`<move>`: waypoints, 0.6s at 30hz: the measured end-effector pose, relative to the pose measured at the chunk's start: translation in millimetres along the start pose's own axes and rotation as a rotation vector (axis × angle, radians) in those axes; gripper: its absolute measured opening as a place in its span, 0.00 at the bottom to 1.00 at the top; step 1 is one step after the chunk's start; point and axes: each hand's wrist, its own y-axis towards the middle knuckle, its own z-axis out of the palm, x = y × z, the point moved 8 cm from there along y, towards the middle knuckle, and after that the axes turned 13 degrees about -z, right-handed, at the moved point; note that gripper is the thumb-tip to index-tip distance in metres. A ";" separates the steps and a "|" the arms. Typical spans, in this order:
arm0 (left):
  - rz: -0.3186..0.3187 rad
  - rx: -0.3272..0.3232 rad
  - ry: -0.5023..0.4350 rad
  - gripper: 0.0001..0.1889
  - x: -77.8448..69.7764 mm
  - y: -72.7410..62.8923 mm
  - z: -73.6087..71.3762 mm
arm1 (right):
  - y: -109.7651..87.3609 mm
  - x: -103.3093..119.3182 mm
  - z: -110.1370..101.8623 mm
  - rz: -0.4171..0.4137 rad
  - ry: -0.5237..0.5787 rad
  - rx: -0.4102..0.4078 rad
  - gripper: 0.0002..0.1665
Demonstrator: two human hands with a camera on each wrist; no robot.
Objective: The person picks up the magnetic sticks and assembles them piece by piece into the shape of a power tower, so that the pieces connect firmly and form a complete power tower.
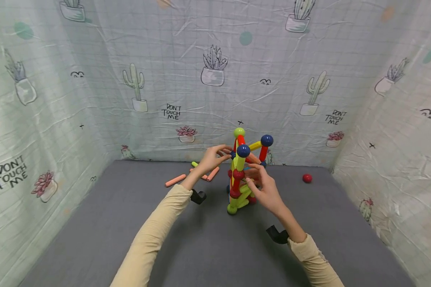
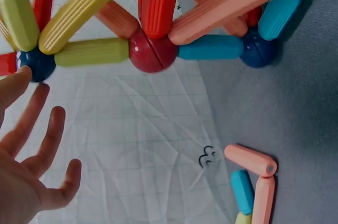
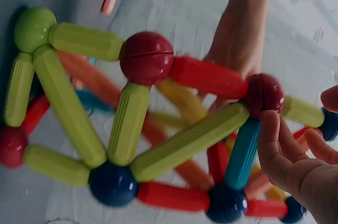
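Note:
A tall tower of coloured magnetic rods and balls point(image 1: 236, 186) stands on the grey table. My left hand point(image 1: 211, 157) reaches to its upper left side, where thumb and index finger pinch a small blue ball point(image 2: 41, 65); the other fingers spread below it in the left wrist view. On the tower's right side is my right hand point(image 1: 265, 188), fingers slightly bent. One of its fingertips touches a red ball point(image 3: 265, 94) in the right wrist view. Up top are a green ball point(image 1: 239, 132) and a larger blue ball point(image 1: 243, 150).
Loose salmon rods point(image 1: 175, 180) lie left of the tower, beside a green rod point(image 1: 194, 164) and a blue rod point(image 2: 243, 191). A single red ball point(image 1: 307, 178) sits at the right. Behind the table hangs a cactus-print curtain point(image 1: 158, 131). Black wrist mounts point(image 1: 198, 196) jut from the wrists.

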 end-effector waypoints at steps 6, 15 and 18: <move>-0.032 0.016 0.003 0.16 11.3 8.3 10.4 | 4.3 11.4 8.3 -0.033 -0.014 0.032 0.24; -0.127 -0.158 0.437 0.17 88.7 3.9 6.7 | 5.5 20.1 -52.1 -0.270 -0.126 -0.372 0.15; -0.229 -0.120 0.593 0.22 119.3 2.4 12.5 | 8.4 12.7 -65.2 -0.254 -0.109 -0.448 0.15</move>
